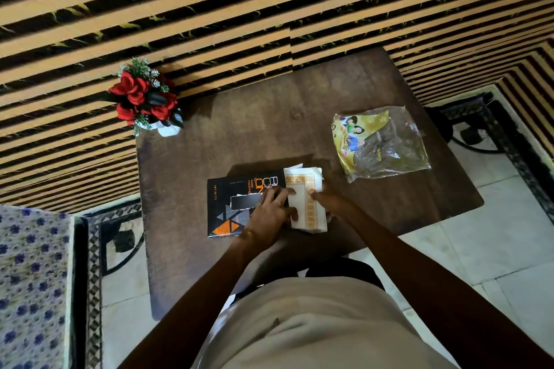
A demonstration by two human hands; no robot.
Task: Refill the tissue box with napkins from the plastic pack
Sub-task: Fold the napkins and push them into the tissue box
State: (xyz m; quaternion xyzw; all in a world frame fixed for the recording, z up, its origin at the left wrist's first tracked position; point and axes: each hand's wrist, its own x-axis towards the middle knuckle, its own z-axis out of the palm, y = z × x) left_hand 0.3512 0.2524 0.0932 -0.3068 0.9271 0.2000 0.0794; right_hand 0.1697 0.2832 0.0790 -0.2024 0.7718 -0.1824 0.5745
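Note:
A black tissue box (230, 207) with orange triangles and lettering lies flat on the dark wooden table (239, 135), its slot facing up. A stack of white napkins (305, 198) with a gold border sits at the box's right end. My left hand (269, 216) rests on the box and presses the stack's left edge. My right hand (329, 204) grips the stack's right side. The plastic pack (380, 144), clear with a yellow printed part, lies crumpled and flat at the table's right.
A small white pot of red artificial flowers (147, 99) stands at the table's far left corner. A striped orange and black wall (209, 9) runs behind the table. A floral cloth (30, 278) is at the lower left, tiled floor (479, 249) to the right.

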